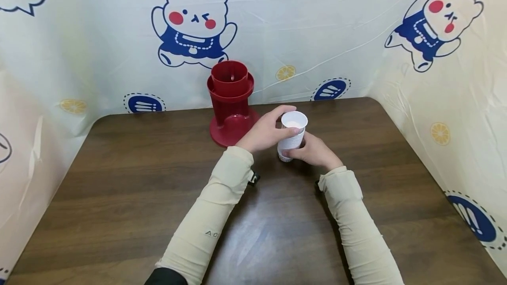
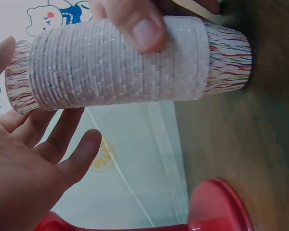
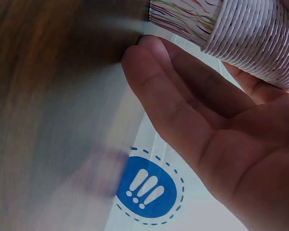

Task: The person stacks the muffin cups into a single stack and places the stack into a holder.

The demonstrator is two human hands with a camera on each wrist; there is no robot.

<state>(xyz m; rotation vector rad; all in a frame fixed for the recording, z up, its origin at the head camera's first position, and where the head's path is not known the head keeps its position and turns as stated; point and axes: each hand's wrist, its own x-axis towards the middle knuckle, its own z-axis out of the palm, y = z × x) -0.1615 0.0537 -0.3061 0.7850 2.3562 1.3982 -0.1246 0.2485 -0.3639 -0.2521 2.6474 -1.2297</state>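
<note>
A stack of white paper cups (image 1: 290,143) stands upright near the middle of the table, mouths up. My right hand (image 1: 317,151) grips its lower part, thumb pressed on the near side; in the right wrist view other fingers stretch alongside it. At the top, my left hand (image 1: 264,132) holds the uppermost paper cup (image 2: 19,77) between thumb and fingers. That cup sits slightly raised, its striped wall showing above the packed rims in the left wrist view. The bottom cup's coloured stripes (image 2: 229,57) show at the table end.
A dark red cylindrical holder (image 1: 231,87) with a round base stands at the table's back edge, just left of the hands. The brown wooden table (image 1: 119,197) meets a printed curtain (image 1: 269,25) at the back and sides.
</note>
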